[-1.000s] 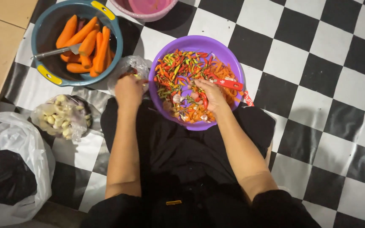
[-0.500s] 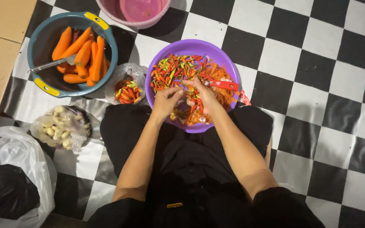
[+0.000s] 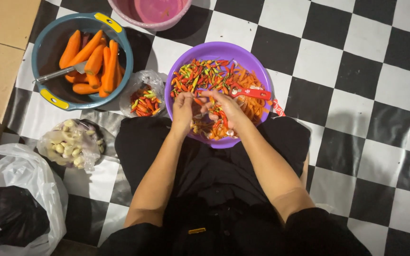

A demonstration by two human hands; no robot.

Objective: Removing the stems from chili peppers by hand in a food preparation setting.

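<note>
From my remote seat: both hands, left hand (image 3: 182, 110) and right hand (image 3: 224, 110), pinch one chili (image 3: 198, 101) together over the purple basin (image 3: 257, 71) at frame centre. Many whole chilies (image 3: 200, 76) remain unsorted; beyond, upper left, carrots (image 3: 93, 61) fill a blue tub (image 3: 119, 42) on the checkered floor (image 3: 357, 95).

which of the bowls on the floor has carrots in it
The blue bowl with yellow handles, upper left; the purple bowl holds chillies, the pink one none.
</note>
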